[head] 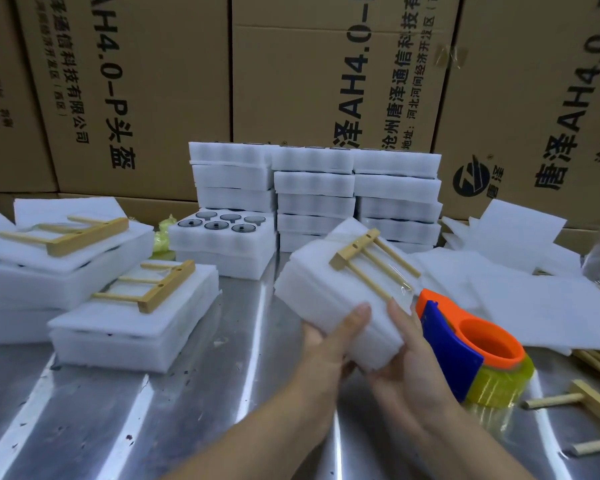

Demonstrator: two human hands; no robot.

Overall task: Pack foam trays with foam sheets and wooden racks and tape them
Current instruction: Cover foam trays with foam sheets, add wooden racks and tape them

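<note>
The left hand (329, 341) and right hand (407, 362) clasp the near end of a tilted foam tray (326, 285). If the tape is loose, its wooden rack (368, 261) could slip off.

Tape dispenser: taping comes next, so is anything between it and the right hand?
Nothing visible: the tape dispenser lies right beside the right hand, which holds the foam tray.
</note>
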